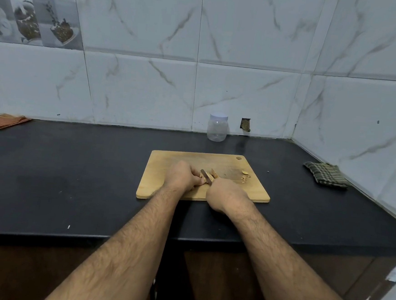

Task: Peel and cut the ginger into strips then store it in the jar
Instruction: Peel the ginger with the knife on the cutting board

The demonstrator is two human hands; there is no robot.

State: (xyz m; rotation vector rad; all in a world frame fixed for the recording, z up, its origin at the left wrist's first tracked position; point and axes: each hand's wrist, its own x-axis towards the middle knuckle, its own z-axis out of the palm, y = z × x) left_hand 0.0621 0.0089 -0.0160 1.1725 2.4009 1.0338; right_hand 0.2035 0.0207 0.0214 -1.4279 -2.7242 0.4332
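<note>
Right hand (226,194) clenched round small knife (206,176); left hand (182,176) fingers pinching pale, firm, light ginger piece (208,177), mid-frame on rectangular wooden chopping board (163,185). Probably slippery; best pinned near the cut.

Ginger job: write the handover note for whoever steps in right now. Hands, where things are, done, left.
Left hand: fingers curled on the ginger, pinning it to the cutting board.
Right hand: grips the knife, blade at the ginger beside the left fingertips.
Cut pieces lie just behind the blade; scraps sit at the board's right side.
Jar: against the back wall, lid on, looks empty.
Done: some slicing; whether peeling is finished cannot be told.
Left: finish the strips, open the jar, put them in, close it.
</note>
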